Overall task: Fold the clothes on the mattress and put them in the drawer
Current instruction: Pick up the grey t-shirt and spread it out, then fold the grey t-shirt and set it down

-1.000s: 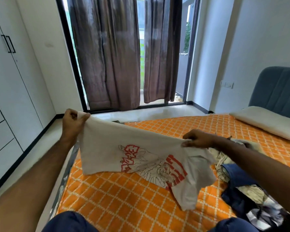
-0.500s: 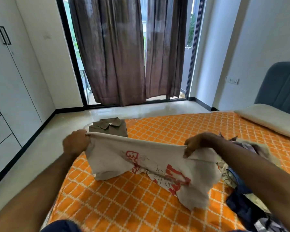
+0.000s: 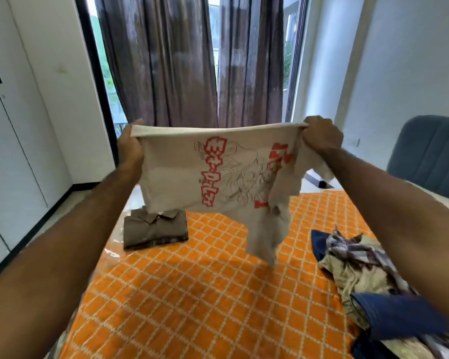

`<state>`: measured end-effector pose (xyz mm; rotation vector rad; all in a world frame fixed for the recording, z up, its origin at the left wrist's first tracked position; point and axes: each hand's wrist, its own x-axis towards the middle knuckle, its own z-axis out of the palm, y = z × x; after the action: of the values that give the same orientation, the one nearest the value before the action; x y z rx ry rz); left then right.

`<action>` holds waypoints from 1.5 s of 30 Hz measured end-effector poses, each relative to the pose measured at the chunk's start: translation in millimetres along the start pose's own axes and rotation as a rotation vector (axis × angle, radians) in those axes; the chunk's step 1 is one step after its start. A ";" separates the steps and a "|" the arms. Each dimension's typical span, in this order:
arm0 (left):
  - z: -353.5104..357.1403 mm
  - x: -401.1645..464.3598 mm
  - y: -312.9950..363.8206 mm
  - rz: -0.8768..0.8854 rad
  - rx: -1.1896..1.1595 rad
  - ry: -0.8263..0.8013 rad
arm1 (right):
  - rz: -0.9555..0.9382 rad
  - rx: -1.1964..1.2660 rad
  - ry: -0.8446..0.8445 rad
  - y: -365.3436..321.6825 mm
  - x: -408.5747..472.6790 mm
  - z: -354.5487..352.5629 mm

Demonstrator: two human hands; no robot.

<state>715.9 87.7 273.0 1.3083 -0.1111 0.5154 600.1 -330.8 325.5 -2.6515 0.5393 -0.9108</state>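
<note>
Shirt (image 3: 218, 177) hangs mid-frame, stretched sideways above the orange mattress (image 3: 192, 294), left hand (image 3: 130, 149) and right hand (image 3: 320, 137) both clenching its top edge, loose bulk drooping under the right-hand grip.

Daylight comes through the window (image 3: 213, 27) behind the curtains (image 3: 192, 60) — the room is bright and evenly lit. Soft shadow falls on the mattress (image 3: 192, 294); the edges bend and blur — wide-angle distortion.
</note>
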 end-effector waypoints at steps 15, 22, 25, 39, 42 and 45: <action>-205.2 -184.7 -115.8 0.399 1.828 -1.204 | -0.402 -0.459 -1.222 100.3 -261.9 145.4; -242.9 -238.3 -176.8 -0.093 2.056 -1.655 | -0.443 -0.443 -1.464 129.3 -378.4 212.5; -234.3 -252.6 -183.7 -0.263 2.128 -1.734 | -0.431 -0.402 -1.542 124.0 -382.0 210.0; -176.1 -287.0 -209.3 -0.479 1.923 -1.795 | -0.251 -0.362 -1.834 135.9 -358.2 191.0; -141.9 -312.3 -221.8 -0.263 1.495 -1.735 | -0.082 -0.124 -1.888 145.8 -357.9 181.9; -107.7 -360.4 -226.8 -0.089 1.279 -1.783 | -0.027 -0.015 -1.946 145.0 -362.8 173.9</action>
<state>471.2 43.7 -89.1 2.6332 -1.3429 -1.0258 408.5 -277.2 -53.0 -2.1547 -0.0594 1.6041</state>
